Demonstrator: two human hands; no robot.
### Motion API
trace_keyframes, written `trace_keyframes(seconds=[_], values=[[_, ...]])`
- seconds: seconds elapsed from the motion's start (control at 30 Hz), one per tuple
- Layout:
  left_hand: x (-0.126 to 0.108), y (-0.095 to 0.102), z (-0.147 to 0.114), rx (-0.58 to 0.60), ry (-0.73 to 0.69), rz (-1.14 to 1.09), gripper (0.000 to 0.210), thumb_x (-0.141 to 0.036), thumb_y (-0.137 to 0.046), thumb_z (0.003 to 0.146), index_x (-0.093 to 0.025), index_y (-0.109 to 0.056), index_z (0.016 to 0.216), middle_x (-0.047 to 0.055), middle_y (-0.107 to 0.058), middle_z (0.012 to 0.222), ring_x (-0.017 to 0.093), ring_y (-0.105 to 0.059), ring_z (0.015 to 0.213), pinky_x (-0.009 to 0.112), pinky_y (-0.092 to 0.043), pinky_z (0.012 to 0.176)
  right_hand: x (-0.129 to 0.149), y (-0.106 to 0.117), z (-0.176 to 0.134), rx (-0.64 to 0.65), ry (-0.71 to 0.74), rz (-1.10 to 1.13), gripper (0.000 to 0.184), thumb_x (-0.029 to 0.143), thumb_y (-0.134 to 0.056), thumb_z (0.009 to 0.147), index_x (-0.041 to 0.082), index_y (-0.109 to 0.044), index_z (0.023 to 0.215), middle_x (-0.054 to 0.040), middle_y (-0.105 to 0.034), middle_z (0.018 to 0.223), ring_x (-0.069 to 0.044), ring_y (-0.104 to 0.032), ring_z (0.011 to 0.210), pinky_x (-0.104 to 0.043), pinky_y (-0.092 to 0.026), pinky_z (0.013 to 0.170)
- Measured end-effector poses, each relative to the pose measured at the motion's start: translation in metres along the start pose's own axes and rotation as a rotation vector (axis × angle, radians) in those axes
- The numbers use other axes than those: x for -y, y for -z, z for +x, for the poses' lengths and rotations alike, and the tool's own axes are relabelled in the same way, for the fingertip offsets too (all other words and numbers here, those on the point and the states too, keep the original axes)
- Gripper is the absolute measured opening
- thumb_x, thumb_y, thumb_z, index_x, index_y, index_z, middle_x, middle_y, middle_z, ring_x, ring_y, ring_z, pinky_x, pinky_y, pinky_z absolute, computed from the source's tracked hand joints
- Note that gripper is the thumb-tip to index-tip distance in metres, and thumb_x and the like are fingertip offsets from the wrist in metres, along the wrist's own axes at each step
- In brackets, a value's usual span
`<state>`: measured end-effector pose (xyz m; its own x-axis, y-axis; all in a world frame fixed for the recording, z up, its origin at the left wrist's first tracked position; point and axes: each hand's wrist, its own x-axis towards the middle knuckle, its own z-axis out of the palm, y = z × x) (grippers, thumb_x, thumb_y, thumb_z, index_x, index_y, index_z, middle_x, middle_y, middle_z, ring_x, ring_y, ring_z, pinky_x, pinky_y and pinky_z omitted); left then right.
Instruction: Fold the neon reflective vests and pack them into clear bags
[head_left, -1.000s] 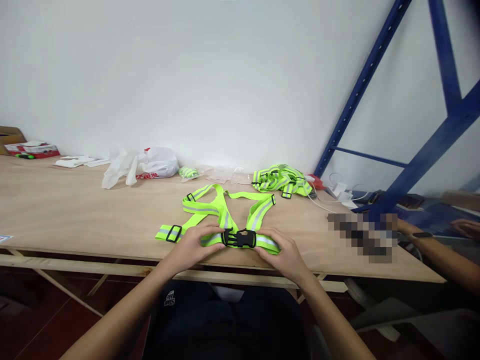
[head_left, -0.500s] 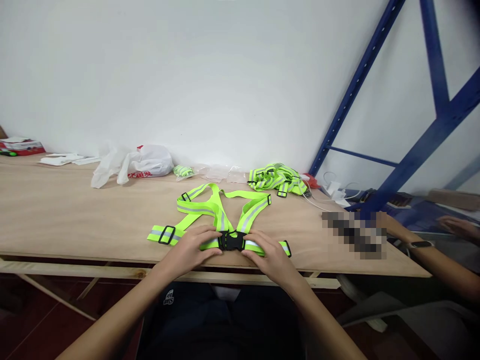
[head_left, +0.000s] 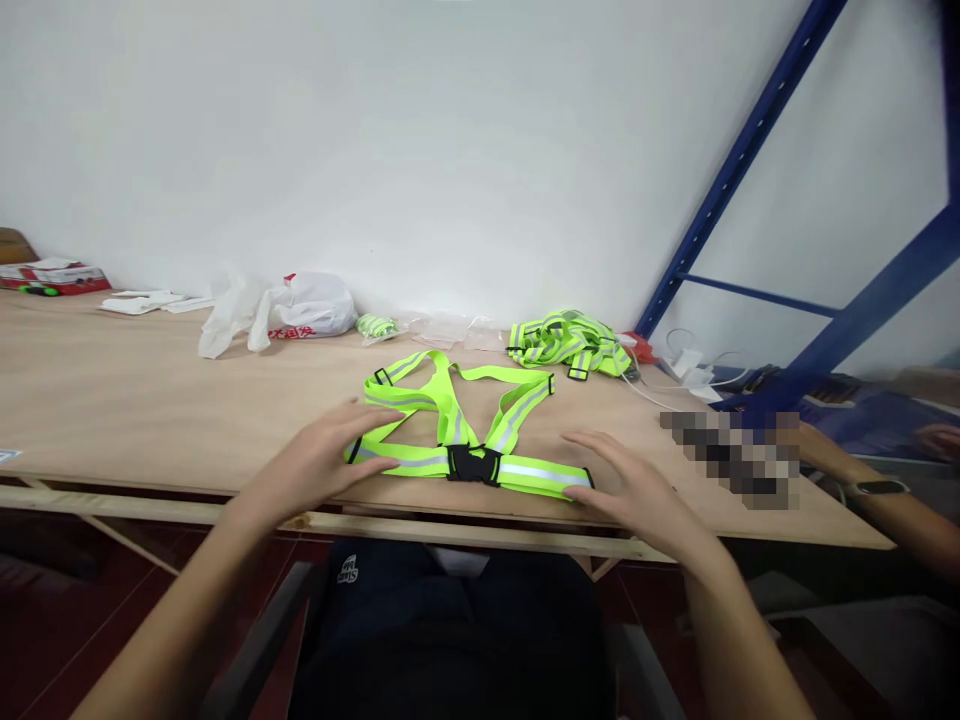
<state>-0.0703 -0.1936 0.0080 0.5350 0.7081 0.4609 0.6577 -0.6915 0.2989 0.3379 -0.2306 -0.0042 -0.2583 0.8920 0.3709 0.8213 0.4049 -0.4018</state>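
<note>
A neon-yellow reflective vest [head_left: 450,405] made of straps with silver stripes lies on the wooden table before me. Its black buckle [head_left: 473,464] sits joined at the middle of the waist strap. Around the left end of that strap my left hand [head_left: 322,455] is spread, thumb and fingers apart, hiding part of a black slider. At the right end my right hand [head_left: 626,485] is likewise open, its thumb touching the strap tip by another slider. The shoulder straps fan out toward the wall.
Behind the vest are a heap of similar straps [head_left: 570,340], a bagged strap roll [head_left: 376,326] and a white plastic bag [head_left: 315,305]. Cables and a white plug [head_left: 690,370] lie near the blue rack [head_left: 750,150]. At right, a co-worker's arm [head_left: 832,465] reaches over the table beside a pixelated patch.
Both hands have left the buckle and moved outward to opposite ends of the waist strap. The buckle stays joined. The view has shifted slightly.
</note>
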Motion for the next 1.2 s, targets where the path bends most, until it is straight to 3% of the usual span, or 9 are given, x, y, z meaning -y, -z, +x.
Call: trace_keyframes(seconds=[0.1, 0.27, 0.43, 0.6, 0.73, 0.87, 1.03, 1.2], values=[[0.025, 0.02, -0.015, 0.087, 0.096, 0.0, 0.057, -0.06, -0.063, 0.088, -0.028, -0.062, 0.135, 0.005, -0.064, 0.136, 0.028, -0.057, 0.126, 0.038, -0.046, 0.107, -0.02, 0.015, -0.009, 0.106, -0.149, 0.043, 0.059, 0.051, -0.07, 0.081, 0.028, -0.061, 0.135, -0.0065, -0.061, 0.142, -0.033, -0.055, 0.132, -0.048, -0.045, 0.111], [0.045, 0.013, -0.023, 0.175, 0.23, -0.002, 0.056, -0.06, -0.062, 0.086, -0.026, -0.067, 0.13, 0.006, -0.069, 0.127, 0.028, -0.065, 0.112, 0.033, -0.051, 0.097, -0.027, 0.018, -0.013, 0.292, -0.202, 0.147, 0.06, 0.047, -0.072, 0.079, 0.027, -0.063, 0.135, -0.005, -0.061, 0.142, -0.033, -0.055, 0.132, -0.045, -0.043, 0.113], [0.04, 0.011, -0.018, 0.165, 0.246, -0.073, 0.059, -0.066, -0.062, 0.084, -0.026, -0.068, 0.127, 0.005, -0.071, 0.124, 0.026, -0.066, 0.107, 0.03, -0.053, 0.091, -0.019, 0.019, -0.01, 0.293, -0.202, 0.192, 0.052, 0.045, -0.07, 0.081, 0.028, -0.067, 0.13, -0.0032, -0.064, 0.138, -0.032, -0.056, 0.131, -0.044, -0.042, 0.114], [0.039, 0.01, -0.018, 0.124, 0.238, -0.114, 0.061, -0.067, -0.06, 0.085, -0.023, -0.068, 0.126, 0.006, -0.071, 0.122, 0.026, -0.067, 0.104, 0.03, -0.053, 0.091, -0.018, 0.016, -0.009, 0.284, -0.213, 0.214, 0.056, 0.048, -0.074, 0.079, 0.024, -0.068, 0.129, -0.0061, -0.065, 0.137, -0.033, -0.056, 0.13, -0.045, -0.042, 0.114], [0.041, 0.008, -0.019, 0.072, 0.236, -0.135, 0.058, -0.065, -0.058, 0.088, -0.021, -0.067, 0.125, 0.009, -0.07, 0.123, 0.027, -0.065, 0.107, 0.033, -0.052, 0.095, -0.024, 0.01, -0.008, 0.215, -0.173, 0.414, 0.058, 0.054, -0.075, 0.079, 0.024, -0.066, 0.128, -0.009, -0.064, 0.137, -0.031, -0.058, 0.129, -0.046, -0.044, 0.113], [0.042, 0.006, -0.019, 0.033, 0.234, -0.126, 0.054, -0.061, -0.058, 0.089, -0.021, -0.065, 0.125, 0.008, -0.07, 0.122, 0.026, -0.065, 0.105, 0.032, -0.051, 0.095, -0.033, 0.001, -0.006, 0.028, -0.187, 0.653, 0.065, 0.059, -0.077, 0.077, 0.025, -0.06, 0.13, -0.0125, -0.063, 0.136, -0.029, -0.06, 0.126, -0.044, -0.049, 0.109], [0.04, 0.005, -0.018, 0.018, 0.245, -0.136, 0.051, -0.06, -0.058, 0.09, -0.021, -0.066, 0.122, 0.008, -0.07, 0.12, 0.025, -0.065, 0.104, 0.031, -0.051, 0.094, -0.036, -0.009, -0.001, -0.228, -0.166, 0.735, 0.058, 0.054, -0.077, 0.078, 0.025, -0.061, 0.126, -0.0124, -0.062, 0.135, -0.03, -0.059, 0.126, -0.044, -0.051, 0.105], [0.034, 0.006, -0.017, -0.006, 0.299, -0.239, 0.051, -0.06, -0.057, 0.091, -0.02, -0.065, 0.12, 0.008, -0.069, 0.117, 0.025, -0.064, 0.104, 0.032, -0.052, 0.094, -0.031, -0.015, 0.001, -0.288, -0.188, 0.808, 0.053, 0.054, -0.069, 0.084, 0.026, -0.065, 0.129, -0.0119, -0.064, 0.134, -0.031, -0.063, 0.119, -0.046, -0.055, 0.097]])
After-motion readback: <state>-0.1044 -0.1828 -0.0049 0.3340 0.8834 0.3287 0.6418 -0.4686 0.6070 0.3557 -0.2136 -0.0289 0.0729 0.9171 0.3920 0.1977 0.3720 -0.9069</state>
